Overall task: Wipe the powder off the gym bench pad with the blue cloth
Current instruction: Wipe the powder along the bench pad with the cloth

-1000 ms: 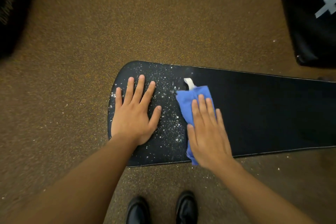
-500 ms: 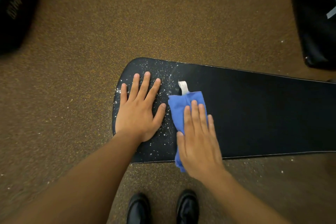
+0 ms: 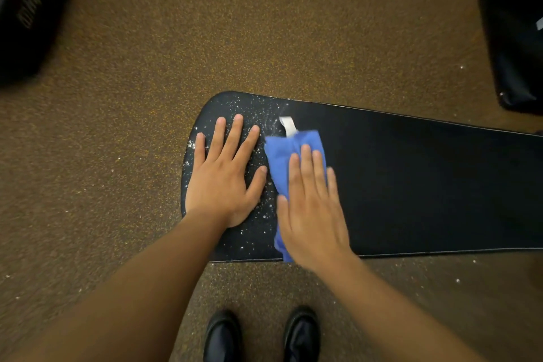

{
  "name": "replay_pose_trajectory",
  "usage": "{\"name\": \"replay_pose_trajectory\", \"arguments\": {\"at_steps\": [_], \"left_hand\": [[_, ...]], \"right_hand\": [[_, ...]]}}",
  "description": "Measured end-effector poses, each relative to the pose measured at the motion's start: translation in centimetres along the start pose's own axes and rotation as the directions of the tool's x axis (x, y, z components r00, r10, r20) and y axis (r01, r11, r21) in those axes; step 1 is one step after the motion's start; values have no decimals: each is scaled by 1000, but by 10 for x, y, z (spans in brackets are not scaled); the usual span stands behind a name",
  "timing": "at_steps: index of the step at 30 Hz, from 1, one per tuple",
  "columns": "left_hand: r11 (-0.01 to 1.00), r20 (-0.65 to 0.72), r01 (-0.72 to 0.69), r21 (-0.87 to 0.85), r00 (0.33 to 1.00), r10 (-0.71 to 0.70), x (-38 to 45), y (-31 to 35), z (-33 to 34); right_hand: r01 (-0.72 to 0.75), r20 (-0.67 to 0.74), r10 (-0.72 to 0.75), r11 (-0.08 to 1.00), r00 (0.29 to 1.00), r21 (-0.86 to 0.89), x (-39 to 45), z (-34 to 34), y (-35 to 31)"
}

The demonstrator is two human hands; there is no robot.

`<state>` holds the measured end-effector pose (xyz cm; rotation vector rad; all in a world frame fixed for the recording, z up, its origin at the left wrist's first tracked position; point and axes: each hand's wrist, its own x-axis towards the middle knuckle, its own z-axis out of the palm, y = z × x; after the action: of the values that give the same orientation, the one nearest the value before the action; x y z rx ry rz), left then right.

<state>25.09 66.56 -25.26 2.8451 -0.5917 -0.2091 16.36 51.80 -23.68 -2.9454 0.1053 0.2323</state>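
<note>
A long black gym bench pad stretches from the centre to the right edge. White powder speckles its rounded left end; the part to the right looks dark and clean. My left hand lies flat on that powdered end, fingers spread, holding nothing. My right hand presses flat on the folded blue cloth, which lies on the pad just right of my left thumb. A white tag sticks out from the cloth's far edge.
Brown speckled floor surrounds the pad, with scattered white specks. A black padded object sits at the far left and another black one at the far right. My black shoes stand just below the pad's near edge.
My right hand has slid the blue cloth leftward across the pad, closing the gap to my left hand. The powdered strip between the hands has narrowed. My left hand stayed flat.
</note>
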Motion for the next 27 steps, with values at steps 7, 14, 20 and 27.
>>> {"name": "replay_pose_trajectory", "arguments": {"at_steps": [7, 14, 20, 27], "left_hand": [[1000, 9, 7, 14, 1000, -8, -1, 1, -2], [1000, 5, 1, -8, 1000, -1, 0, -2, -1], [1000, 23, 7, 10, 1000, -7, -1, 0, -1], [1000, 29, 2, 0, 1000, -2, 1, 0, -1]], "right_hand": [[-319, -80, 322, 947, 943, 45, 66, -7, 30], [-23, -30, 22, 1000, 999, -16, 1, 4, -11], [-244, -102, 242, 970, 965, -2, 37, -1, 25], [-27, -70, 28, 1000, 997, 13, 39, 2, -9]]}}
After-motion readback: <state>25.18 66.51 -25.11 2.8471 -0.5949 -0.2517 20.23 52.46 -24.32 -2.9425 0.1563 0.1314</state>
